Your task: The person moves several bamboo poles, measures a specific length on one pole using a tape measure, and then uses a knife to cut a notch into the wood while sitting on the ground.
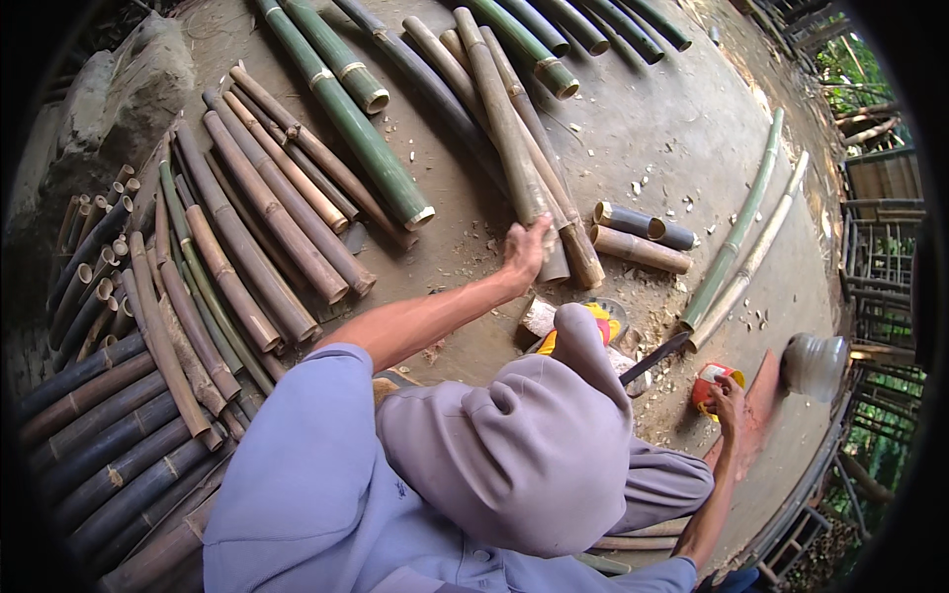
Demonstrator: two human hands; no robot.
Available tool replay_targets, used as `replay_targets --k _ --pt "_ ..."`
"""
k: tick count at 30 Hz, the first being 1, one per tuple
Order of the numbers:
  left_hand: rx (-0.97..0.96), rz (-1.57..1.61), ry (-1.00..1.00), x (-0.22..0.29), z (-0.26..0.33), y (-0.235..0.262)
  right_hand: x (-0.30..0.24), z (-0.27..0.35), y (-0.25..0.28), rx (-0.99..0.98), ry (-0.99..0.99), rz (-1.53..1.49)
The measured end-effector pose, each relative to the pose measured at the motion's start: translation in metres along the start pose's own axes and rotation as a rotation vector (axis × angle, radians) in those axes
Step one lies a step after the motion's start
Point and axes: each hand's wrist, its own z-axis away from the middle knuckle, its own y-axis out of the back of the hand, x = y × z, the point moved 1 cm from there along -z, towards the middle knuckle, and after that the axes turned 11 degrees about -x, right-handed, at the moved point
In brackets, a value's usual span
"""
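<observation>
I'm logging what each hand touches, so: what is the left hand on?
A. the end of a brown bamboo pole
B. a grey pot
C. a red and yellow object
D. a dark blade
A: the left hand rests on the near end of a brown bamboo pole lying on the floor, while the right hand is over at the red and yellow object.
</observation>
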Motion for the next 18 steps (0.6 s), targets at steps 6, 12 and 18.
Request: replay_targets --k 6,12,18 --pt "-0.086 -0.475 -0.005 0.023 0.004 -0.039 0.006 -0.012 0.002 0.006 0.026 0.015" --pt "-0.079 -0.674 -0.269 0.021 0.039 0.080 0.016 -0.023 0.005 -0.043 0.091 0.095" --pt "0.633 -1.044 -0.221 0.025 0.140 0.301 0.019 -0.019 -0.003 -0.131 0.077 0.028"
